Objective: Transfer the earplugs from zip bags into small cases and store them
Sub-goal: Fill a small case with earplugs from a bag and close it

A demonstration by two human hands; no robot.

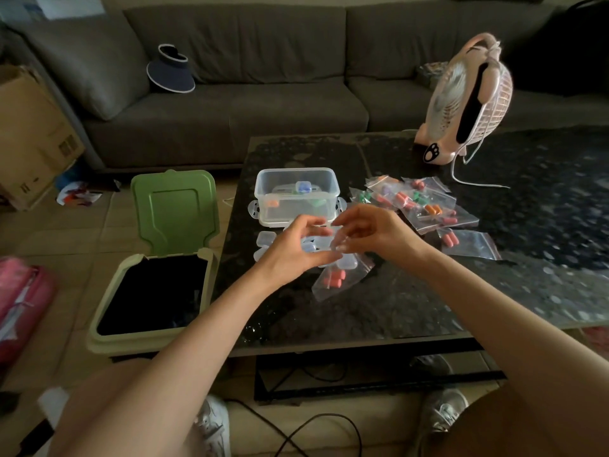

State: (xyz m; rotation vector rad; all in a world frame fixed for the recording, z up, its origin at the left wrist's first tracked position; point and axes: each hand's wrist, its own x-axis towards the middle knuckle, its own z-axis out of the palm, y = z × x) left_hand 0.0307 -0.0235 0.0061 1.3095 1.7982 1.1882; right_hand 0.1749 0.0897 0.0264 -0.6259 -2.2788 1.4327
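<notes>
- Left hand (296, 247), centre of frame: thumb and curled fingers pinch the top edge of a clear zip bag (324, 288).
- Right hand (372, 232), just right of it: fingers bent downward, gripping the same edge from the other side. Fingertip contact is blurred, and I cannot tell whether the seal is parted.
- The bag hangs below both hands, its lower corner low over the dark glass table (395, 308). Pink-orange earplugs (334, 279) lie in its bottom.
- Small cases (266, 239), clear plastic, are clustered on the table under and left of the hands. One sits just beside the held bag.
- Storage box (329, 179), clear and lidless, stands beyond the hands. Several cases with coloured contents lie inside.
- Heap of bags (425, 206), right of the box, holds orange, green and purple plugs. A lone bag (471, 244) lies nearer, apart from the heap.
- Pink fan (468, 100) stands at the table's far edge, upper right, with its white cord trailing.
- Green bin (131, 343) stands on the floor at the table's left, lid raised.
- Grey sofa (263, 94) runs across the top of frame, with a dark visor (171, 72) on its seat.
</notes>
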